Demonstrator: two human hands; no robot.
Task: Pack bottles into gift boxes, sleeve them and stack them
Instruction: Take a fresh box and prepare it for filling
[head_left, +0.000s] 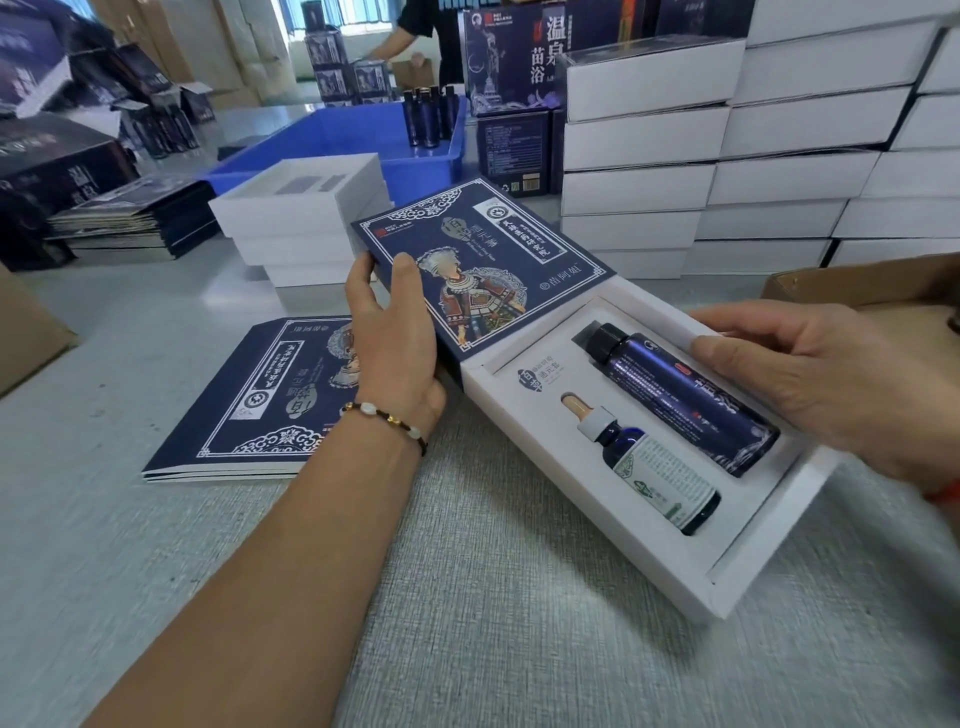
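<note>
Obs., near field: my left forearm crosses the table (493, 623) from 7 o'clock, a beaded bracelet (387, 418) on the wrist. My left hand (397, 343) has its grip closed on the navy sleeve (467, 270): thumb on the printed face, fingers curled round its near edge. The sleeve is tilted, and its lower end meets the 11 o'clock end of the white gift box (649, 561).

The gift box lies open on the table right of centre. In its insert, the tall dark bottle (680, 400) lies in the long slot on the 3 o'clock side, black cap toward 11 o'clock. The dropper bottle (649, 462) lies in the shorter slot beside it, dropper end toward 11 o'clock.

My right hand (831, 374) enters from 3 o'clock; grip loose and wide, holding nothing, thumb tip touching the tall bottle's side, fingers over the box's far rim.

At 9 o'clock of the box, a low pile of flat sleeves (249, 405) lies on the table, partly under my left wrist.

Mid field: a short stack of empty boxes (301, 228) at 11 o'clock; a brown carton (857, 286) at 2 o'clock.

Far field: a blue bin (337, 135) holding upright dark bottles (431, 117) at 12 o'clock; tall stacks of white boxes (727, 156) from 1 to 2 o'clock; another person (426, 31) at the far end.
</note>
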